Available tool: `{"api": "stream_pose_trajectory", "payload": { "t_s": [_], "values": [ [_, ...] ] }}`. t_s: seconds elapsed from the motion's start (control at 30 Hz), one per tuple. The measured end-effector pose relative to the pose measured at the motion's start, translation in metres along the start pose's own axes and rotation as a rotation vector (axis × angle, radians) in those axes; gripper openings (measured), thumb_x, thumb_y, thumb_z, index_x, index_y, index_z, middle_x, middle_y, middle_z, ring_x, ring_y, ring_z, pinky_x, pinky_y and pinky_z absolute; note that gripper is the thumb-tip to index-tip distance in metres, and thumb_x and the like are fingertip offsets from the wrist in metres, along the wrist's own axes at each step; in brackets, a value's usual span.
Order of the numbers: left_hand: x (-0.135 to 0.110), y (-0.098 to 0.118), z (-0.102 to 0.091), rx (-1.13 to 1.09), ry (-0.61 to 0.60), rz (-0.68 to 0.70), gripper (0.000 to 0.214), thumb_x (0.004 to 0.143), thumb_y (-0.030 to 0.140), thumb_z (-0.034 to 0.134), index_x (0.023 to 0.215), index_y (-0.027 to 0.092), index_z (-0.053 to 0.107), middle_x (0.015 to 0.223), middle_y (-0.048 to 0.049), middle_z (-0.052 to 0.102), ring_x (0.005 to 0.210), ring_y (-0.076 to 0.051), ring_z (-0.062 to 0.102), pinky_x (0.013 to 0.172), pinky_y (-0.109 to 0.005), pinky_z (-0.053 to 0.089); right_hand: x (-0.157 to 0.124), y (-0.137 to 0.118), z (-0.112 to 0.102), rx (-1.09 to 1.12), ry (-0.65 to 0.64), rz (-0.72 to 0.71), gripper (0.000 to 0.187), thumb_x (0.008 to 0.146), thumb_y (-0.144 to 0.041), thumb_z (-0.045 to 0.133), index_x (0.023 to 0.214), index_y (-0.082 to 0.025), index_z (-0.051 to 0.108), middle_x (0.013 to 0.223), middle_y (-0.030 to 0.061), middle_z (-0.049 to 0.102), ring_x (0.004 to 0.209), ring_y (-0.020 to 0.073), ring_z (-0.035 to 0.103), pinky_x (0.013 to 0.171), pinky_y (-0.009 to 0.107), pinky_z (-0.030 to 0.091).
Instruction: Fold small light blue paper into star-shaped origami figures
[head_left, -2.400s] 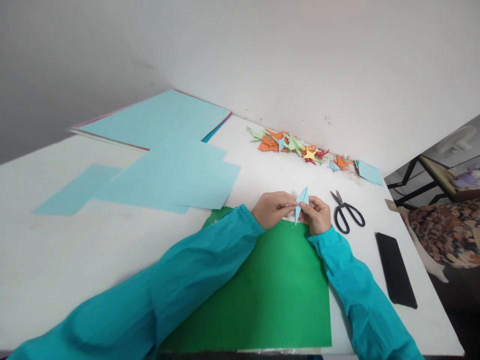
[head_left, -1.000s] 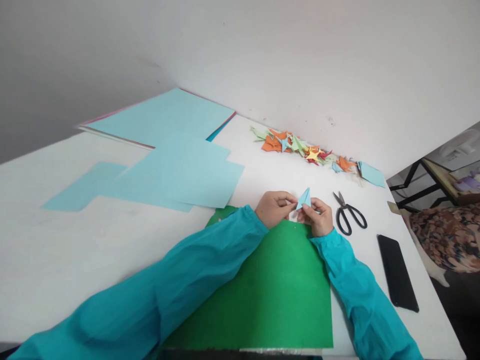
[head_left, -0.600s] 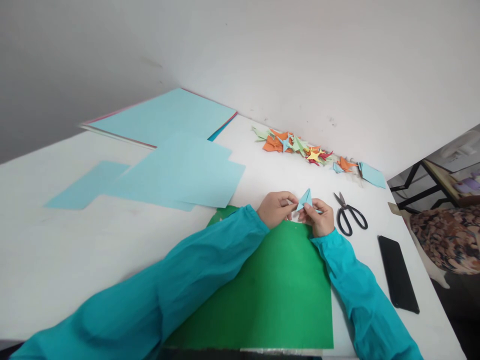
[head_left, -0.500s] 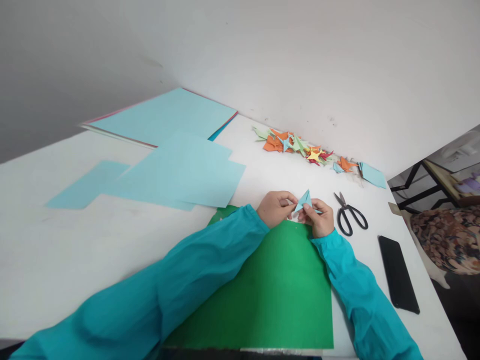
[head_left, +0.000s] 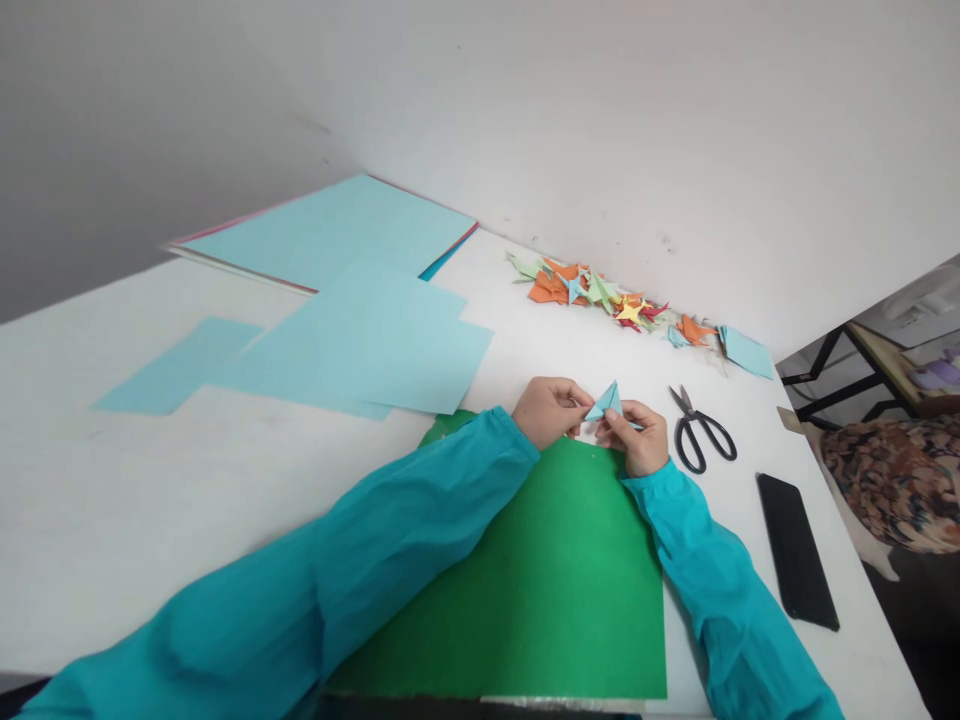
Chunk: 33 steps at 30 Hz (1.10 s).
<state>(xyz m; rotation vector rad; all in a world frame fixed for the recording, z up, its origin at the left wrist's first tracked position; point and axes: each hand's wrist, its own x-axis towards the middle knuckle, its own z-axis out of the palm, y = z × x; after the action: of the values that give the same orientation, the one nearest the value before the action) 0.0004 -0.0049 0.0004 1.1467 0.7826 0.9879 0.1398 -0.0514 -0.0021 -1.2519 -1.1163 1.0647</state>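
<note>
A small folded piece of light blue paper (head_left: 606,402), pointed at the top, is held between my two hands above the far edge of a green sheet (head_left: 555,580). My left hand (head_left: 547,411) pinches its left corner between thumb and fingers. On the other side, my right hand (head_left: 639,437) grips it with the thumb pressed on the front; the fingers behind are partly hidden. Black-handled scissors (head_left: 697,425) lie to the right of my right hand, blades slightly apart.
Light blue sheets (head_left: 352,345) overlap on the left, beside a stack of large coloured paper (head_left: 330,225). Folded paper figures (head_left: 592,290) line the wall, with a small blue paper stack (head_left: 745,352) at their right end. A black phone-like slab (head_left: 796,550) lies near the right edge.
My left fingers have shifted slightly on the left corner of the folded paper, and the paper's front face is turned a little. The other things stay where they were.
</note>
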Motion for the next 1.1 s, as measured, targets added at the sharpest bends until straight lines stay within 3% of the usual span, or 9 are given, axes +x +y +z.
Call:
{"api": "stream_pose_trajectory", "payload": {
  "t_s": [0.27, 0.5, 0.8, 0.97, 1.1],
  "values": [
    [-0.002, 0.006, 0.002, -0.002, 0.049, 0.007, 0.016, 0.053, 0.015, 0.067, 0.058, 0.011, 0.053, 0.037, 0.0046, 0.052, 0.03, -0.005, 0.043, 0.03, -0.016, 0.033, 0.002, -0.001, 0.0, -0.014, -0.001, 0.046, 0.02, 0.062, -0.034, 0.07, 0.061, -0.015, 0.065, 0.046, -0.0007, 0.061, 0.04, 0.009, 0.053, 0.041, 0.02, 0.043],
    [-0.005, 0.009, 0.001, 0.058, -0.037, 0.071, 0.019, 0.053, 0.013, 0.067, 0.069, 0.01, 0.058, 0.038, 0.0049, 0.051, 0.035, -0.007, 0.048, 0.037, -0.017, 0.037, 0.004, -0.001, -0.004, 0.048, 0.013, 0.108, 0.022, 0.057, -0.035, 0.074, 0.061, -0.015, 0.065, 0.044, -0.0014, 0.06, 0.038, 0.0089, 0.051, 0.039, 0.019, 0.042],
    [-0.013, 0.008, 0.008, 0.191, 0.071, 0.207, 0.017, 0.058, 0.015, 0.064, 0.074, 0.009, 0.062, 0.038, 0.0056, 0.046, 0.035, -0.005, 0.041, 0.036, -0.016, 0.03, 0.009, 0.005, -0.012, 0.078, -0.094, 0.128, 0.023, 0.059, -0.037, 0.073, 0.066, -0.017, 0.065, 0.045, -0.002, 0.06, 0.037, 0.0086, 0.05, 0.037, 0.018, 0.038],
    [-0.015, 0.006, 0.008, 0.356, 0.082, 0.367, 0.015, 0.062, 0.012, 0.059, 0.076, 0.011, 0.064, 0.042, 0.0044, 0.049, 0.037, -0.004, 0.041, 0.037, -0.015, 0.033, 0.01, 0.005, -0.012, 0.091, -0.09, 0.115, 0.023, 0.06, -0.037, 0.072, 0.065, -0.016, 0.064, 0.045, -0.0019, 0.06, 0.037, 0.009, 0.051, 0.038, 0.019, 0.039],
    [-0.013, 0.001, 0.005, 0.462, 0.082, 0.625, 0.016, 0.063, 0.01, 0.059, 0.077, 0.013, 0.065, 0.071, -0.0041, 0.065, 0.043, -0.004, 0.047, 0.042, -0.016, 0.04, 0.009, 0.005, -0.011, 0.091, -0.079, 0.108, 0.022, 0.061, -0.037, 0.071, 0.064, -0.017, 0.064, 0.044, -0.0021, 0.059, 0.037, 0.0086, 0.05, 0.037, 0.018, 0.038]
  ]
}}
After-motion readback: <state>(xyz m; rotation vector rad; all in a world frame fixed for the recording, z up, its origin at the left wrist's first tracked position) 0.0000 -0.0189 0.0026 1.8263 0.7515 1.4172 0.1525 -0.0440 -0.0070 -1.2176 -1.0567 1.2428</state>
